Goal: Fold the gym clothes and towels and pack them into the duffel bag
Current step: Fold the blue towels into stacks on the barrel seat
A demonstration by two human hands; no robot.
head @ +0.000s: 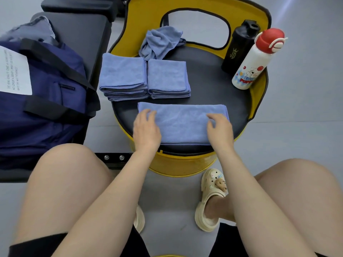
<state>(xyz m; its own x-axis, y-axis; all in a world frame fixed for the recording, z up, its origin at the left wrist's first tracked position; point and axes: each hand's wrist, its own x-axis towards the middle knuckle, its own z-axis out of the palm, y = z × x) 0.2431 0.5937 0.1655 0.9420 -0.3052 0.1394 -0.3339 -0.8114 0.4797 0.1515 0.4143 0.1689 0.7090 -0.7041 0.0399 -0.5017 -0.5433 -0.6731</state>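
Head view.

Duffel bag [42, 101]: navy, black straps, on a dark bench [87, 34] well to the left of the left hand. A white printed sheet [14, 71] lies on its top. A grey-blue cloth [31, 30] shows at its far end; whether it sits inside the bag or behind it cannot be told.

Half-folded towel [182, 123]: blue, a long band lying across the near part of the black seat [213, 89] of a yellow barrel chair [178, 167].

Left hand [146, 130]: rests on the towel's left end, fingers straight and relaxed, gripping nothing.

Right hand [220, 130]: on the towel's right end, fingers slightly bent, tips touching the cloth; no pinch is evident. The hands are apart, one at each end.

Two folded towel stacks [144, 78]: side by side, touching, just beyond the hands.

Crumpled towel [161, 43]: unfolded, beyond the stacks, against the chair back.

Black bottle [239, 47] and white bottle with red cap [256, 60]: touching, beyond and to the right of the right hand.

Cream clogs [209, 199]: on the floor below the hands.
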